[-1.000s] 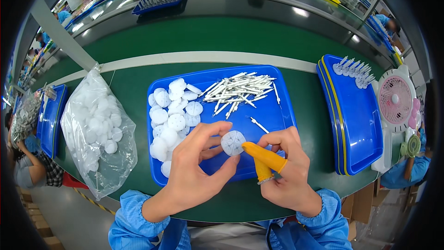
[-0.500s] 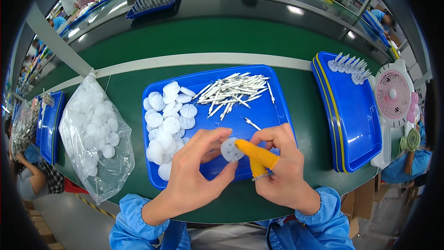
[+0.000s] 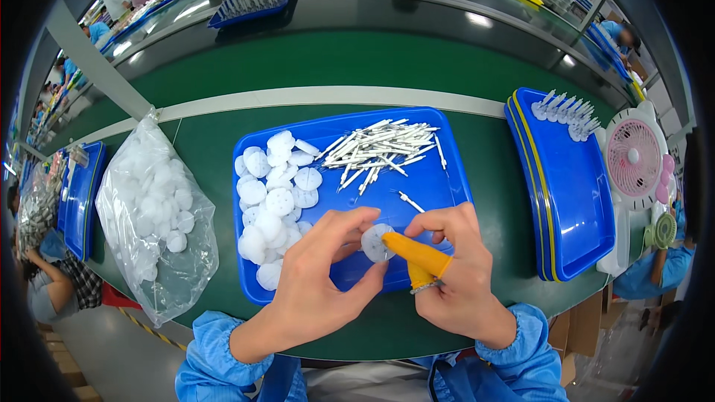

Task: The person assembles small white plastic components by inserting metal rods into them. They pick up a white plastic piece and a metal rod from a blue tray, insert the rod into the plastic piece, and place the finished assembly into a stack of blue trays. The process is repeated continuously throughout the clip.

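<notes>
Between my two hands, over the near part of a blue tray (image 3: 441,190), is a thin translucent white disc (image 3: 375,245) with fine marks or holes in it. My left hand (image 3: 316,275) pinches its edge between thumb and fingers. My right hand (image 3: 454,275) wears yellow finger covers; one covered fingertip presses the disc's right side, and whether a small part is pinched there is hidden. Many similar discs (image 3: 269,212) lie heaped along the tray's left side. White thin sticks with wire-like ends (image 3: 380,150) form a pile at the back, and a single stick (image 3: 408,201) lies just beyond my right hand.
Left of the tray sits a clear plastic bag of white discs (image 3: 153,208). To the right are stacked blue and yellow trays (image 3: 570,201), with upright disc-and-stick pieces (image 3: 566,113) in the top one, and a pink-and-white fan (image 3: 633,155). Farther back, a conveyor carries a loaded blue tray (image 3: 257,0).
Both hands and the disc have shifted very slightly right in the picture, while the whole scene moved a little with the head. The hold on the disc looks the same.
</notes>
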Tool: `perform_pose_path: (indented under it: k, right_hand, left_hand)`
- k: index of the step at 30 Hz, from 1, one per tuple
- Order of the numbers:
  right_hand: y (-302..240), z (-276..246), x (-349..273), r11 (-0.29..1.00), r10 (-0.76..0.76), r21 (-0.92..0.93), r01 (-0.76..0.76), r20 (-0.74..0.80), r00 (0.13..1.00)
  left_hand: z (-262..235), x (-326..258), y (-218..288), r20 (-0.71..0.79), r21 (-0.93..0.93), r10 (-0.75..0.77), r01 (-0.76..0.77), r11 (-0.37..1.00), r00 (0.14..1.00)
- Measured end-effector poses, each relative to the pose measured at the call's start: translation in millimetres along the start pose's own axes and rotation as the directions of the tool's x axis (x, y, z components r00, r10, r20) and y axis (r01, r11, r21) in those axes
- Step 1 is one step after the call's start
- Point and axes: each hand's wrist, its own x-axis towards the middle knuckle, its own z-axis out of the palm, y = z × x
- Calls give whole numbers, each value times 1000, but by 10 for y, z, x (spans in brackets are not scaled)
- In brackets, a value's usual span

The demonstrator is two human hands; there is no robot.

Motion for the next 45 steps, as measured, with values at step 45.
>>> perform_pose_path:
  k: [45]
  right_hand:
    - [-4, -13, 28, 997, 60, 39, -64, 99, 993]
  left_hand:
    - [26, 9, 26, 46, 20, -20, 19, 1000, 999]
